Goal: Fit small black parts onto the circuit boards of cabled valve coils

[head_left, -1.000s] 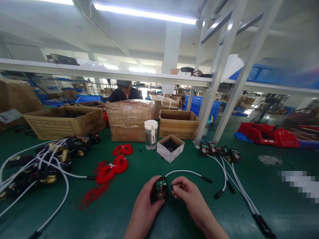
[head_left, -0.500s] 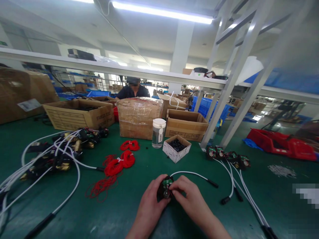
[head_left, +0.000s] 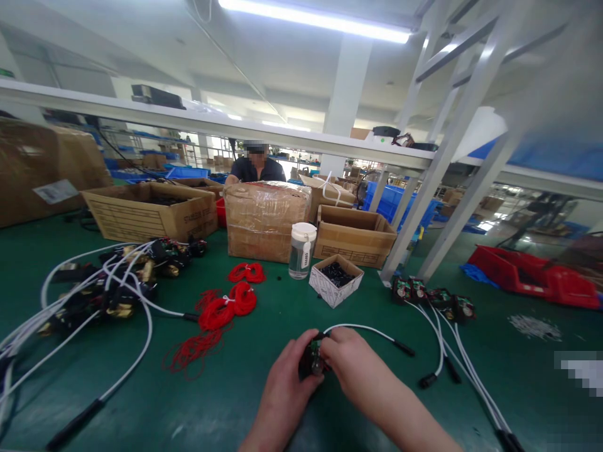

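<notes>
My left hand is wrapped around the side of a small black housing with a green circuit board inside. My right hand is closed over the housing's right side, its fingertips pinched at the board. What those fingertips hold, if anything, is hidden. From the top of the housing a white cable curves right to a black connector lying on the green table. Similar black units with green boards and white cables lie to the right.
Bundles of red wire lie left of my hands, beyond them a heap of cabled brass-and-black parts. Ahead stand a small box of black pieces, a clear bottle and cardboard boxes. Red bins sit right. A person sits opposite.
My right hand has turned over the housing, so its back now faces up and its fingers cover more of the board. The left hand keeps its hold.
</notes>
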The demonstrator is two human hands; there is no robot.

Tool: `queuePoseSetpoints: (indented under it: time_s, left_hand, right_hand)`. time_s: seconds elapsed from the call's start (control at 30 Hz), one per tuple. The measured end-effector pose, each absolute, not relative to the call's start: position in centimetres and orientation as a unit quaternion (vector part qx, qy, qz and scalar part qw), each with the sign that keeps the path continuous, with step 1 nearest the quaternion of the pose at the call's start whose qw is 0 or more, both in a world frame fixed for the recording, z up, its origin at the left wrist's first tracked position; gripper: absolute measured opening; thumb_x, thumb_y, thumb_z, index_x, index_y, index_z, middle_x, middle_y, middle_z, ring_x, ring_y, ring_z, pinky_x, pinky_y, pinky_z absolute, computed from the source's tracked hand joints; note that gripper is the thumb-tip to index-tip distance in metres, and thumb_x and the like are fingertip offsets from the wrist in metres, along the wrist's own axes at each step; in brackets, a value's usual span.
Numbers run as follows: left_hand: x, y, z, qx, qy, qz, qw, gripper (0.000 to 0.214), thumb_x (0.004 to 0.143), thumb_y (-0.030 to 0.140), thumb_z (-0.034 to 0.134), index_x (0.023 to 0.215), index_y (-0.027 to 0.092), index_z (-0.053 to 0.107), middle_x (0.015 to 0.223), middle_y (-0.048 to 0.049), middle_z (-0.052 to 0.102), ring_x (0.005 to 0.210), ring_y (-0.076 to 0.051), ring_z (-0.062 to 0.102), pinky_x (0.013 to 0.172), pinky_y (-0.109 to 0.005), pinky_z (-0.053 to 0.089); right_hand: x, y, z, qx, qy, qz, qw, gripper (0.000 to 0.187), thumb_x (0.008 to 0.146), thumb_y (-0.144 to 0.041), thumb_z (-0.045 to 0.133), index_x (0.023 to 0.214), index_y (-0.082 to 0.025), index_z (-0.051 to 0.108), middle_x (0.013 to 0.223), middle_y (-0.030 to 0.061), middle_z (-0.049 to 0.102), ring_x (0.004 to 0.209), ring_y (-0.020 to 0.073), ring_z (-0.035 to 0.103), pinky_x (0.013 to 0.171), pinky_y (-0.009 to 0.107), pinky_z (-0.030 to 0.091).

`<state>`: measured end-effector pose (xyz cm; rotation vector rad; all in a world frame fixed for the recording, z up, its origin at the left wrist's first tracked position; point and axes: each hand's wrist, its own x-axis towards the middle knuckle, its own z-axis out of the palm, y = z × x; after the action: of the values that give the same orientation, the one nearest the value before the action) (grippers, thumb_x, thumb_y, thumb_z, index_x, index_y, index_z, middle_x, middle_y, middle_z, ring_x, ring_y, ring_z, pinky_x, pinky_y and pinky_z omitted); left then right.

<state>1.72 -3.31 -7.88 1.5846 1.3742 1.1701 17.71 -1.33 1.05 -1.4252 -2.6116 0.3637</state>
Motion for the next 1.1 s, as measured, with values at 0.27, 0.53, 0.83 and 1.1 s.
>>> queuePoseSetpoints:
  time_s: [0.27, 0.53, 0.83, 1.1]
  left_hand:
    - [1.7, -3.4, -7.7, 0.613, 0.536, 0.450, 0.366, 0.071, 0.065, 0.004, 0.063, 0.131, 0.032, 0.061, 0.123, -0.0017, 0.068, 0.115, -0.021, 0.063, 0.103, -0.036, 0.047]
    - [1.6, -3.4, -7.8, 0.625, 0.544, 0.437, 0.350, 0.069, 0.068, 0.007, 0.064, 0.131, 0.033, 0.060, 0.125, -0.0011, 0.069, 0.117, -0.022, 0.063, 0.106, -0.036, 0.046]
    - [1.6, -3.4, -7.5, 0.619, 0.556, 0.432, 0.348, 0.071, 0.066, 0.008, 0.065, 0.132, 0.032, 0.060, 0.132, -0.0009, 0.068, 0.124, -0.022, 0.062, 0.112, -0.038, 0.043]
    - [1.0, -1.6, -7.4, 0.622, 0.621, 0.348, 0.326, 0.067, 0.073, 0.028, 0.067, 0.138, 0.033, 0.052, 0.124, -0.0001, 0.073, 0.115, -0.025, 0.069, 0.104, -0.039, 0.050]
  right_hand:
    - [18.0, -1.2, 0.4, -0.506, -0.835, 0.177, 0.125, 0.019, 0.085, -0.004, 0.053, 0.084, -0.020, 0.062, 0.092, 0.0038, 0.063, 0.088, 0.0186, 0.058, 0.077, 0.027, 0.040]
    - [17.8, -2.5, -2.9, -0.549, -0.725, 0.263, 0.321, 0.013, 0.086, -0.012, 0.052, 0.077, -0.022, 0.054, 0.081, 0.0006, 0.060, 0.078, 0.0175, 0.059, 0.072, 0.028, 0.044]
    - [21.7, 0.5, -5.3, -0.598, -0.737, 0.127, 0.288, 0.030, 0.093, -0.013, 0.044, 0.118, -0.019, 0.060, 0.119, 0.0116, 0.065, 0.110, 0.0234, 0.058, 0.093, 0.038, 0.045]
    - [25.6, 1.1, -3.4, -0.684, -0.724, 0.008, 0.087, 0.026, 0.081, -0.003, 0.052, 0.099, -0.011, 0.068, 0.103, 0.0177, 0.069, 0.101, 0.0309, 0.061, 0.093, 0.048, 0.038]
